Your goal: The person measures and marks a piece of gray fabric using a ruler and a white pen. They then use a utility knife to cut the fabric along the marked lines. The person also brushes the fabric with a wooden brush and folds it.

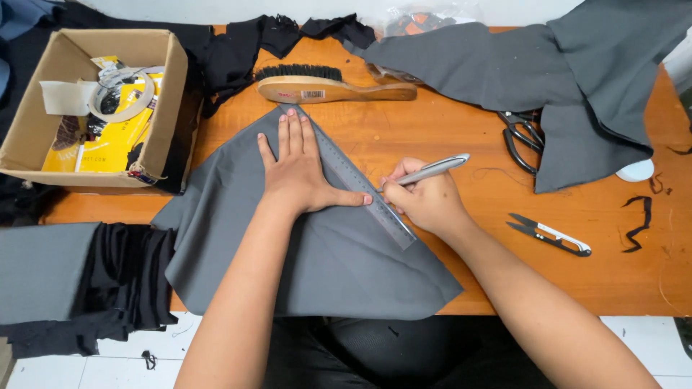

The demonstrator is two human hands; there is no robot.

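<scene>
desk (447, 137): orange wood | grey cloth (303, 252), frame centre, under my ruler (360, 180) | left hand (295, 173) flat, fingers spread, pinning ruler | right hand (425, 202) grip clamped on silver pen (432, 169) at ruler edge | I judge marking a line; next needs a steady stroke along the edge

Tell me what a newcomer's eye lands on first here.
At the table's centre, the left hand presses a metal ruler onto grey fabric, while the right hand runs a silver pen along its edge. Behind them lies a wooden brush; an open cardboard box sits far left.
</scene>
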